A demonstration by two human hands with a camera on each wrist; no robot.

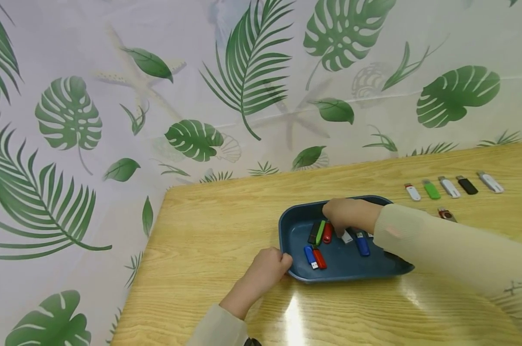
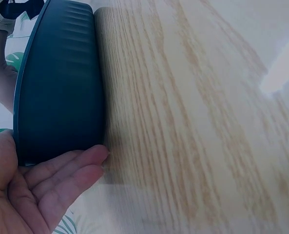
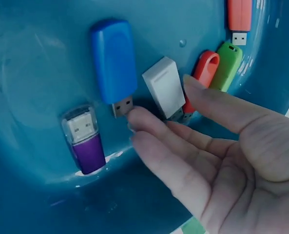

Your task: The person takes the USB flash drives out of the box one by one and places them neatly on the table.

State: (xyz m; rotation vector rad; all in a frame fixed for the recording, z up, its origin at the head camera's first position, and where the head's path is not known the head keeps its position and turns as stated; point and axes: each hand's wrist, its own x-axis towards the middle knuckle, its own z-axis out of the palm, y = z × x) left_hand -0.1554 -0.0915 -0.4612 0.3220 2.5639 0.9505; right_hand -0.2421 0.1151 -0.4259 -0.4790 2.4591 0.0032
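A dark blue plastic tray (image 1: 347,271) holds several USB sticks. My left hand (image 1: 265,269) grips its left front corner, the thumb over the rim and the fingers (image 2: 68,183) against the outer wall. Inside the tray, my right hand (image 1: 352,215) reaches down over a white USB stick (image 3: 164,87). In the right wrist view its thumb and fingers are parted around that stick, and I cannot tell whether they touch it. A blue USB stick (image 3: 114,61) and a purple one with a clear cap (image 3: 88,146) lie near the fingertips.
Red (image 1: 319,258), blue (image 1: 309,254), green (image 1: 320,232) and black (image 1: 314,232) USB sticks lie in the tray's left part. On the wooden table (image 1: 217,216), several more stand in a row at the right, with a brown-red one (image 1: 446,214) in front. A leaf-print cloth (image 1: 261,86) hangs behind.
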